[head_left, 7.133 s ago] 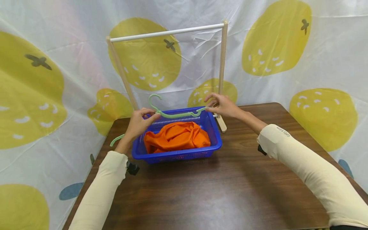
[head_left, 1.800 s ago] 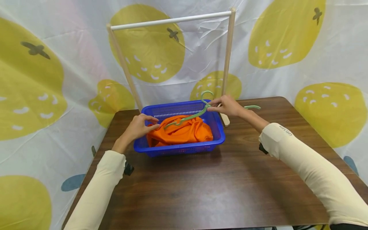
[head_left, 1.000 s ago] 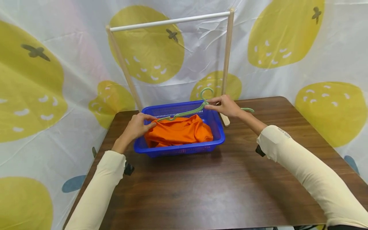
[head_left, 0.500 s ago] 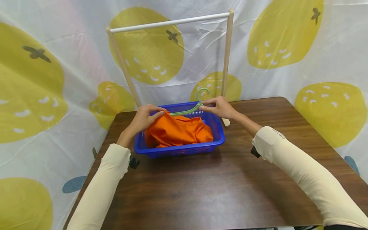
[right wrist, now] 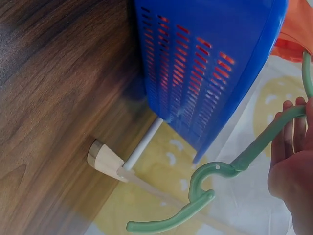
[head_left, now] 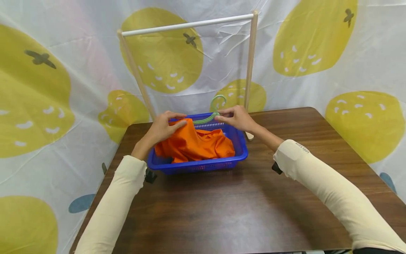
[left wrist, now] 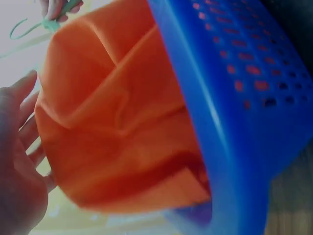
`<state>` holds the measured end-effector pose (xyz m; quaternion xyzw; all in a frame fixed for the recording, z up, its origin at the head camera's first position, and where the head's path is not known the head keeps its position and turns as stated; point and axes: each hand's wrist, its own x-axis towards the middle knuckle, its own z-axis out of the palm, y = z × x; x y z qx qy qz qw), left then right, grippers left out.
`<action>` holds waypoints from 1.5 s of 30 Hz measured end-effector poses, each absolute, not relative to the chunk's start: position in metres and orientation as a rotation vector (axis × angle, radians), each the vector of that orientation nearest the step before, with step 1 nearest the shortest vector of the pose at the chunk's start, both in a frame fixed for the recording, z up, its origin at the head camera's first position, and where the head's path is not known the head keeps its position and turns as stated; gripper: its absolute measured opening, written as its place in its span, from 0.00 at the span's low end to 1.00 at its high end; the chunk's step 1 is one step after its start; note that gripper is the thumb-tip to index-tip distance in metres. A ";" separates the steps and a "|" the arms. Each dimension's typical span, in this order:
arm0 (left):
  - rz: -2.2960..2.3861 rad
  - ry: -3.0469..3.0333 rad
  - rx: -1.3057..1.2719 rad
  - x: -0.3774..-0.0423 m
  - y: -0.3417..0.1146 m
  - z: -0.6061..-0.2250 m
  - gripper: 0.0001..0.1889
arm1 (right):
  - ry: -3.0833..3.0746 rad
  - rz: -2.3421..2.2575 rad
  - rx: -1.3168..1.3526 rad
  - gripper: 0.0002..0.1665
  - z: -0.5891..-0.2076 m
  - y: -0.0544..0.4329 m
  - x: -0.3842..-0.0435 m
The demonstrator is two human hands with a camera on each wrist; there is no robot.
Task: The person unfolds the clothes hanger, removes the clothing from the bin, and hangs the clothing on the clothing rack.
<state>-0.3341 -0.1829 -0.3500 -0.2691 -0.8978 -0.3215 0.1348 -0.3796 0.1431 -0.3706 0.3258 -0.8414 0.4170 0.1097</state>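
Gently now: left hand [head_left: 161,128] pinches the orange garment [head_left: 203,146], right hand [head_left: 240,119] the green clothes hanger [right wrist: 264,139]; best avoid bunching.

Green hanger [head_left: 206,120] is sloping down leftward, hook pointing up, one end disappearing behind orange cloth [head_left: 196,144]. Cloth is lying crumpled in blue basket [head_left: 196,167], left part standing in peaked fold.
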 end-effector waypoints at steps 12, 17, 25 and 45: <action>-0.868 -2.535 -0.782 -0.335 -0.202 -0.349 0.12 | -2.453 1.258 0.968 0.20 -0.361 0.143 -0.382; -0.838 -2.493 -0.839 -0.336 -0.188 -0.345 0.10 | -2.423 1.235 1.015 0.19 -0.361 0.130 -0.383; -0.802 -2.543 -0.858 -0.339 -0.167 -0.344 0.12 | -2.423 1.170 1.032 0.19 -0.360 0.109 -0.379; -0.791 -2.570 -0.803 -0.334 -0.177 -0.346 0.11 | -2.421 1.099 1.034 0.19 -0.355 0.102 -0.381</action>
